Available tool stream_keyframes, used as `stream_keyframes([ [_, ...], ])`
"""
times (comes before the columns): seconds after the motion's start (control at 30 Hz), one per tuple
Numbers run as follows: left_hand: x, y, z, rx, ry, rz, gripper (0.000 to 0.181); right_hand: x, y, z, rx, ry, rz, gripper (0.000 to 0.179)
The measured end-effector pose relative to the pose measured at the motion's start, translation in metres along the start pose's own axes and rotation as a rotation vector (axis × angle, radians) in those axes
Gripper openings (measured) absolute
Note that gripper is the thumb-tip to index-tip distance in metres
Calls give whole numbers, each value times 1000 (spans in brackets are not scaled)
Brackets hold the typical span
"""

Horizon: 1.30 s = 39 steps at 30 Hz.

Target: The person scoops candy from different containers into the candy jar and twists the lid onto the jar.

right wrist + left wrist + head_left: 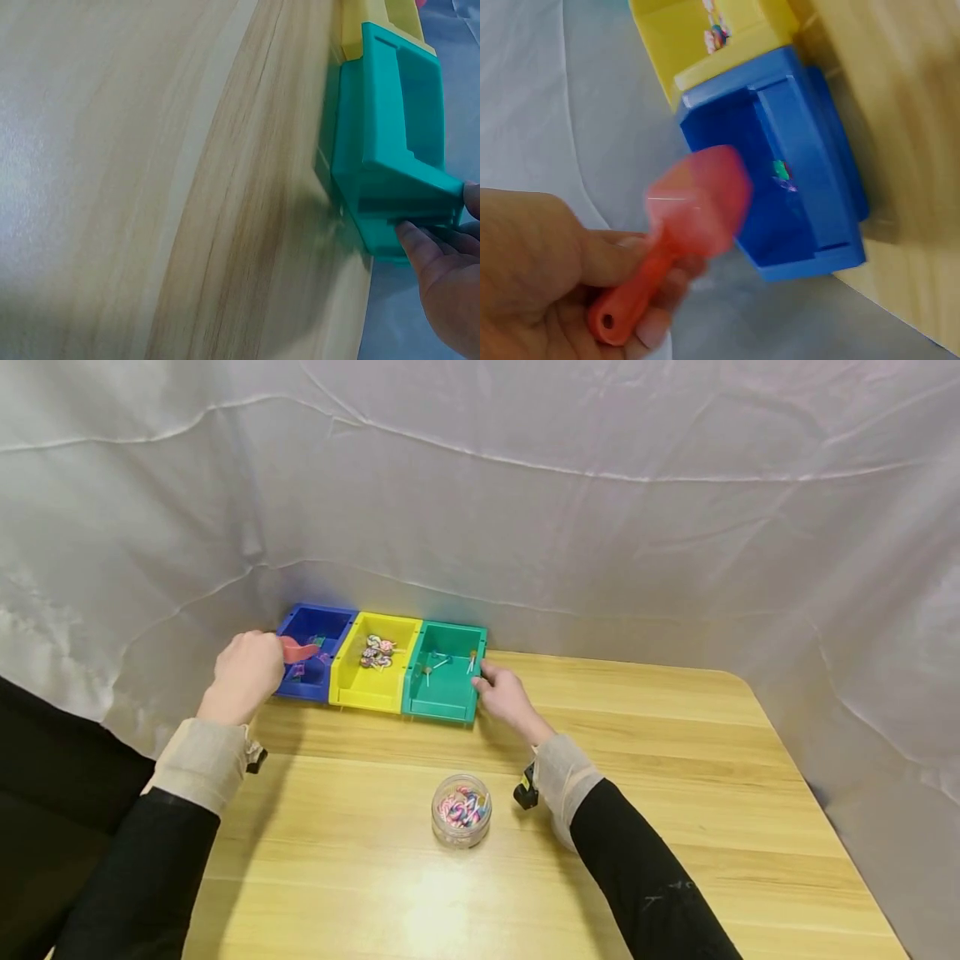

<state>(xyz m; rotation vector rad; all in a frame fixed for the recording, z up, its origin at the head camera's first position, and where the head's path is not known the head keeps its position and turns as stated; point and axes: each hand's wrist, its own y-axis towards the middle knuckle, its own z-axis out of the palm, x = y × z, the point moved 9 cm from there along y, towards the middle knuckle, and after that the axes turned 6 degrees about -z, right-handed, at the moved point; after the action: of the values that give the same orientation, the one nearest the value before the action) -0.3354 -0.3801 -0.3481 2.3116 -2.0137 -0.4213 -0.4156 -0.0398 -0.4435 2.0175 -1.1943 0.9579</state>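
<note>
My left hand (247, 672) holds a red scoop (705, 199) by its handle above the blue bin (318, 622). In the left wrist view the scoop is blurred, and I cannot tell what it contains. A few small shiny pieces (781, 172) lie inside the blue bin. The yellow bin (408, 627) in the middle contains several swirl lollipops (377, 652). My right hand (510, 697) grips the right side of the green bin (442, 708), thumb at the rim and fingers against the outer wall. Several small sticks with coloured heads (441, 660) lie in the green bin.
A clear round jar (459, 839) of striped candy-like pieces stands on the wooden table (360, 860), nearer than the bins. A pale round object (562, 833) is mostly hidden under the right forearm. Grey cloth (525, 543) hangs behind the bins and along both sides.
</note>
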Motion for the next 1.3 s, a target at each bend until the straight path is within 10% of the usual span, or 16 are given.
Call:
stream_keyframes([
  [0.2, -5, 18, 10, 213, 115, -32, 23, 0, -1, 0, -6, -18, 3, 52],
  [0.53, -5, 34, 24, 355, 294, -71, 45, 0, 0, 4, 4, -10, 9, 53],
  [0.7, -7, 38, 30, 375, 391, -83, 76, 1, 1, 7, 7, 1, 19, 53],
  [1.3, 5, 32, 41, 315, 277, -171, 47, 1, 0, 4, -3, 6, 24, 53],
])
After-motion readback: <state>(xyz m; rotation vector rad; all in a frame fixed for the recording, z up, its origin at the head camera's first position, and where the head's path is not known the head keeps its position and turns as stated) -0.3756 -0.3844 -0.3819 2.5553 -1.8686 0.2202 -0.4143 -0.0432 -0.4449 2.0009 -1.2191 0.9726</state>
